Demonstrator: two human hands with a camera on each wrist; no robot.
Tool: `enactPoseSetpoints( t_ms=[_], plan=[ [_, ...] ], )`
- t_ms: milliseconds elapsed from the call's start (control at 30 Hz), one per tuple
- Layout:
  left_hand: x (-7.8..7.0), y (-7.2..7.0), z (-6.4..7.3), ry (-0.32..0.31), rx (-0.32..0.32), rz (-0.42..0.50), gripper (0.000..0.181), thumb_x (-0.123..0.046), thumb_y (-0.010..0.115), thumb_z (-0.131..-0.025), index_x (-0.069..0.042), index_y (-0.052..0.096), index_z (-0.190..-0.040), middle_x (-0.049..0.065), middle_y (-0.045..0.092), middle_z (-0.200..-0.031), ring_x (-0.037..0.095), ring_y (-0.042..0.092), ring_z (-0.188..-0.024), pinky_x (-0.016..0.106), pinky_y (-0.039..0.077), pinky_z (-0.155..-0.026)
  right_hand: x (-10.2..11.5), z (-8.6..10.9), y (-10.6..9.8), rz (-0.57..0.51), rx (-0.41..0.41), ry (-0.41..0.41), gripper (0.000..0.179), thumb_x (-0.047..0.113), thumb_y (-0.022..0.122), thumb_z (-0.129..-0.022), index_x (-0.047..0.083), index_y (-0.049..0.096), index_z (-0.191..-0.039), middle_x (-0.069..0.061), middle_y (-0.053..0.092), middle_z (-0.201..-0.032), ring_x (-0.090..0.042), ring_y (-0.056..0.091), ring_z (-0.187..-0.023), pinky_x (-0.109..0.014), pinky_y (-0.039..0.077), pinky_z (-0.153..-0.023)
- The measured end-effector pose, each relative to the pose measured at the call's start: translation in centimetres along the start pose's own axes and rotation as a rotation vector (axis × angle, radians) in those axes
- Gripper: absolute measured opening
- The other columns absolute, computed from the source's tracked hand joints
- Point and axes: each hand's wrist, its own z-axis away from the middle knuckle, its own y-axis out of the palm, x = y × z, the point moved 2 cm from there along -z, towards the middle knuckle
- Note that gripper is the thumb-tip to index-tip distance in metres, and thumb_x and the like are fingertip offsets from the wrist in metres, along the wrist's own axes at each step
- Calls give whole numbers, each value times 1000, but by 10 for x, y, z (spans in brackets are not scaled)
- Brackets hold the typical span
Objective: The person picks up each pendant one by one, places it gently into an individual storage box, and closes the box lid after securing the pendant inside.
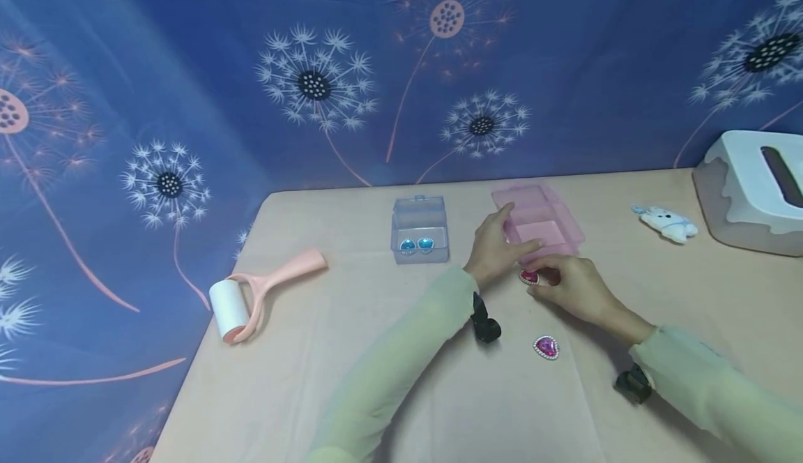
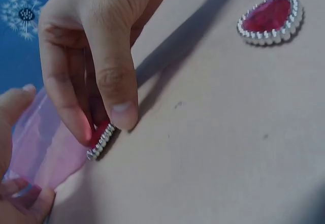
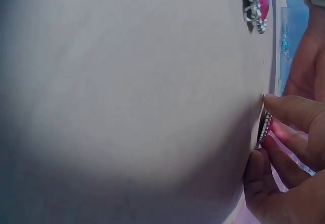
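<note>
The left hand (image 1: 494, 248) grips the near left side of an open pink plastic box (image 1: 567, 229), fingers along its side and thumb at the front. Just in front of that box, the right hand (image 1: 580, 289) has its thumb and fingers on a red gem with a silver beaded rim (image 1: 529, 277), pinching it close over the table. In the left wrist view this gem (image 2: 103, 141) is tilted, partly covered by the fingertips. Nearer the person lies a heart-shaped pink-red gem (image 1: 546, 347), also silver-rimmed.
An open blue-grey plastic box (image 1: 420, 254) holds two blue gems (image 1: 417, 245) left of the hands. Farther left lies a pink-handled lint roller (image 1: 270, 289). On the right are a small white plush toy (image 1: 666, 224) and a white-topped tissue box (image 1: 753, 184). A patterned blue cloth (image 1: 389, 65) hangs behind.
</note>
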Motion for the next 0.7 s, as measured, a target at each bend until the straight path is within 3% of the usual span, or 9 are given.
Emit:
enactPoseSetpoints(
  t_ms=[233,400,500,567,700],
  plan=[
    [8,2,-2,18,20,5,93,-40,83,-75,-14,35,-150,6,56,-139,13,54,-125,24,45,-105,-1,-1,1,12,30,30,24,5,80,-73,6,74,-96,-7,75,-99,-24,67,-88,-39,53,-76],
    [9,2,-2,40,31,-22,93,-40,82,-75,-15,33,-151,5,60,-129,13,56,-111,21,46,-99,0,-2,2,19,18,17,20,3,79,-73,9,75,-91,-6,75,-98,-30,68,-98,-48,51,-84],
    [9,1,-2,48,34,-15,94,-39,82,-76,-13,33,-151,5,62,-120,14,56,-107,19,47,-94,-1,-2,1,20,15,11,20,4,80,-72,9,75,-90,-7,75,-98,-28,68,-95,-47,51,-82],
    [9,1,-2,53,37,-8,94,-38,83,-76,-13,33,-151,6,62,-123,13,56,-110,19,47,-97,-2,-1,1,26,13,9,21,5,81,-71,10,75,-90,-7,75,-97,-24,67,-88,-41,51,-77],
    [11,1,-2,59,45,17,94,-37,83,-75,-13,32,-151,4,62,-116,12,57,-104,16,48,-89,-5,5,-4,29,-1,3,23,9,85,-68,13,75,-88,-1,74,-89,-13,62,-76,-28,52,-68]
  ],
)
